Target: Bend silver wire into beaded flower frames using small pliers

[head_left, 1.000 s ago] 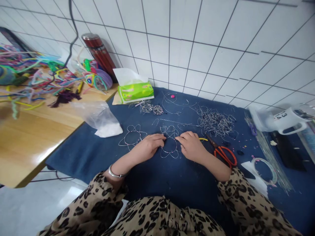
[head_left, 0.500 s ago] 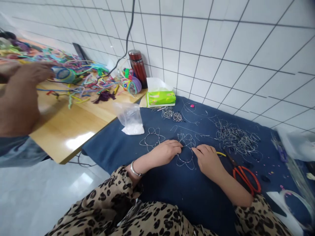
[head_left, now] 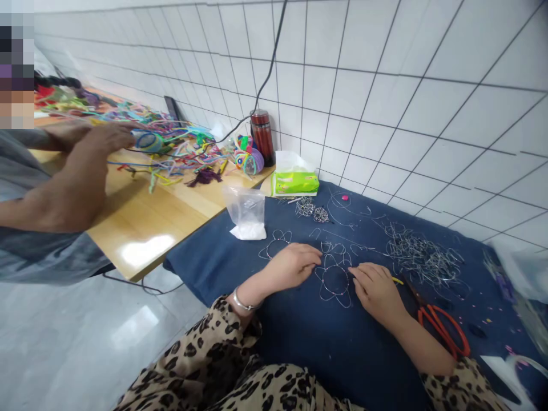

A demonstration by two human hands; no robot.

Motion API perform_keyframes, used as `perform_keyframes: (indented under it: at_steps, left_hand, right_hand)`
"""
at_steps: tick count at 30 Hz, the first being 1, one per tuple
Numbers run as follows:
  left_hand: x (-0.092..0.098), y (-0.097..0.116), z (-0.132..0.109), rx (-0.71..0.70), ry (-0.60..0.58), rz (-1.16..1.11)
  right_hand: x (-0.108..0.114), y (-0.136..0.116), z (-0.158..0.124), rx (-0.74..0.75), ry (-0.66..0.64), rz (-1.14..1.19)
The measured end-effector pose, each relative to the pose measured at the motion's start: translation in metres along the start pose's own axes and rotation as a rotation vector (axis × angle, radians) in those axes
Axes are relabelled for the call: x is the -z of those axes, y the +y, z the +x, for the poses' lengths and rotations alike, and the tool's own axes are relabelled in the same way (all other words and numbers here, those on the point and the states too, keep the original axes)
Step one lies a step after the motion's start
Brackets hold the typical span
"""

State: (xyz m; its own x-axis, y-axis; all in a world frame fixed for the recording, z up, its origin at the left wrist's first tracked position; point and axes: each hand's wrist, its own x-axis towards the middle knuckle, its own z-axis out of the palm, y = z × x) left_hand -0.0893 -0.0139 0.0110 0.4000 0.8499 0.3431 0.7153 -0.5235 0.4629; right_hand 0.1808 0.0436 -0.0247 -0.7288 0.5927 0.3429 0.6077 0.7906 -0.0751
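Observation:
A flower-shaped wire frame [head_left: 335,293], with a round ring and looped petals, lies flat on the dark blue cloth between my hands. My left hand [head_left: 293,266] hovers at its upper left, fingers loosely bent and apart from the ring. At the right edge of the petals is my right hand [head_left: 377,289], fingers stretched toward the wire and holding nothing I can see. Another wire flower [head_left: 274,242] sits partly hidden behind my left hand. Scissors with red-orange handles [head_left: 443,328] rest beside my right forearm, near a yellow-handled tool [head_left: 397,280].
A tangled wire pile [head_left: 423,254] lies at the right. Behind are two wire balls [head_left: 305,206], a tissue pack [head_left: 295,184] and a bag of white material [head_left: 248,220]. At left, another person's hands [head_left: 103,140] work over colourful cords [head_left: 201,142] on a wooden table [head_left: 162,222].
The view has swung, so everything sits farther right and lower. My hands have drawn slightly away from the wire flower's ring, which now lies free on the cloth.

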Motion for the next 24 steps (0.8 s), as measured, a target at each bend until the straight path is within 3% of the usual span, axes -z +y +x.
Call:
perform_keyframes:
  at_steps: [4, 6, 8, 13, 18, 24]
  left_hand:
    - [0.031, -0.033, -0.032, 0.376, 0.215, 0.132]
    - [0.039, -0.049, -0.047, 0.547, 0.194, 0.223]
    - [0.04, -0.059, -0.056, 0.615, 0.119, 0.23]
    - [0.026, -0.056, -0.055, 0.613, 0.055, 0.142]
    - [0.025, -0.042, -0.054, 0.57, -0.042, -0.138]
    - [0.041, -0.052, -0.058, 0.489, 0.02, 0.009]
  right_hand:
    - [-0.004, 0.004, 0.0, -0.011, -0.001, 0.038]
    - [-0.004, 0.005, 0.0, -0.01, -0.01, 0.051]
    - [-0.005, 0.005, 0.0, -0.011, -0.013, 0.065]
    - [-0.003, 0.004, 0.002, -0.015, -0.038, 0.092]
    - [-0.004, 0.005, 0.003, -0.016, -0.038, 0.096]
    - [-0.006, 0.009, 0.002, -0.018, -0.007, 0.093]
